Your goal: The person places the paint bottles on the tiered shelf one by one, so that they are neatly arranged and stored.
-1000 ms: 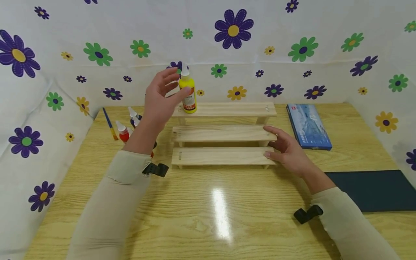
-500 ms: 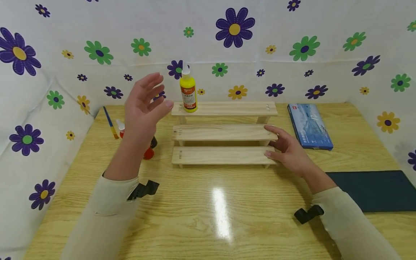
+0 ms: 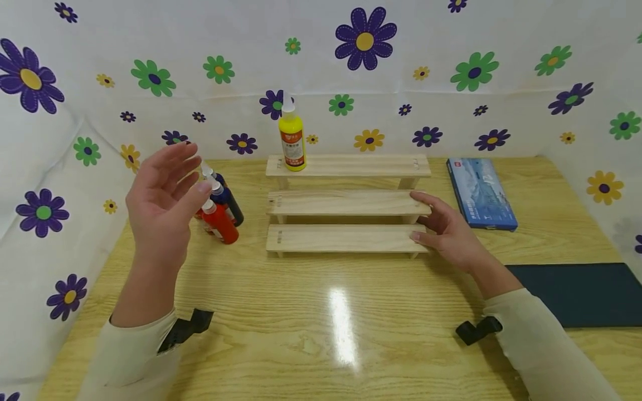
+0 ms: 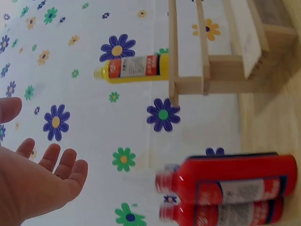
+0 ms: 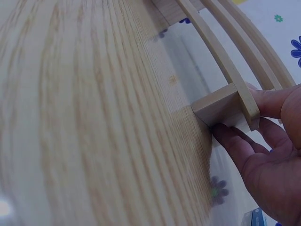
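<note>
A three-tier wooden rack [image 3: 346,203] stands on the table. On the left end of its top shelf, a yellow paint bottle [image 3: 292,142] with a white nozzle cap stands upright. My right hand [image 3: 448,236] grips the rack's right end; in the right wrist view the thumb lies at the shelf and the fingers [image 5: 235,146] are against the leg. My left hand [image 3: 163,211] hangs in the air with nothing in it, fingers relaxed. Just right of it stand red paint bottles [image 3: 220,225] and dark blue ones [image 3: 229,201], partly hidden behind the hand.
A blue box [image 3: 481,192] lies flat right of the rack. Nearer to me on the right is a dark rectangular mat [image 3: 577,295]. Flower-patterned cloth [image 3: 311,72] encloses the table's back and sides. The wooden tabletop [image 3: 281,323] stretches in front of the rack.
My left hand has let go of the yellow paint bottle, leaving it on the top shelf, and has moved left and toward me beside the other bottles. The right hand stays at the rack.
</note>
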The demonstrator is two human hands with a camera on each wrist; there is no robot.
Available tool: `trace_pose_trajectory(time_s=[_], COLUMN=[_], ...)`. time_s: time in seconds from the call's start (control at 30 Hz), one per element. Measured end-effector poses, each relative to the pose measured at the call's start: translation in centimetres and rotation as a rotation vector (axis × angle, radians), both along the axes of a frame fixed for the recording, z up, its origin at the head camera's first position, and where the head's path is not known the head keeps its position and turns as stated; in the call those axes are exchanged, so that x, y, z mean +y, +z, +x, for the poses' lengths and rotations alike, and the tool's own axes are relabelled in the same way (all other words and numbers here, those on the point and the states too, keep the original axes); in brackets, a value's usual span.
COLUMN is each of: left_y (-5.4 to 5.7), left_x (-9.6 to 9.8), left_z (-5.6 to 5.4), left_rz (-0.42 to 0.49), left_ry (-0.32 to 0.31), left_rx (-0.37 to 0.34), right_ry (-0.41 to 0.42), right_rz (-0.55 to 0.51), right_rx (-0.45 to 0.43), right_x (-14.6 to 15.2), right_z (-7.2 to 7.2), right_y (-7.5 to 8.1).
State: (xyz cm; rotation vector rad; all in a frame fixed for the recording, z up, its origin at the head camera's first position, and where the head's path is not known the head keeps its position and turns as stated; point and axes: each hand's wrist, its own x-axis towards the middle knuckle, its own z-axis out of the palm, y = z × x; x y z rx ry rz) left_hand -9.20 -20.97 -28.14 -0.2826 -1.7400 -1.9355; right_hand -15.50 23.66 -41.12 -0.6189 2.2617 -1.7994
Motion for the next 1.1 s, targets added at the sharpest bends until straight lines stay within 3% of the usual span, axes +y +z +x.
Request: trace_pose_trajectory(time_s=[0.2, 0.33, 0.43, 0.57, 0.73, 0.97, 1.1], left_y=[-1.4, -2.5, -3.7, -5.3, -6.3, -7.9, -8.6], left_x=[-1.8, -3.1, -4.2, -5.6, -6.7, -7.8, -8.0], left_z=[0.7, 0.4, -0.2, -1.0, -1.7, -2.8, -3.2], left_rz=[-0.007, -0.036, -0.042, -0.079, -0.18, -0.285, -0.296], left_ry=[0.122, 0.227, 0.262, 0.233, 0.181, 0.118, 0.093], left_rx=[-0.088, -0.192, -0.289, -0.449, -0.61, -0.647, -0.661], right_ry=[0.004, 0.008, 0.005, 0.005, 0.013, 0.0, -0.003], right_rz=[0.001, 0.001, 0.003, 0.009, 0.01, 0.016, 0.013], right_rx=[0.006, 0.005, 0.0, 0.003, 0.009, 0.016, 0.014], right_x=[-0.1, 0.0, 0.0, -0.1, -0.1, 0.0, 0.0], right_z=[0.1, 0.1, 0.1, 0.1, 0.0, 0.0, 0.1], right_y=[0.1, 0.1, 0.2, 0.1, 0.0, 0.0, 0.0])
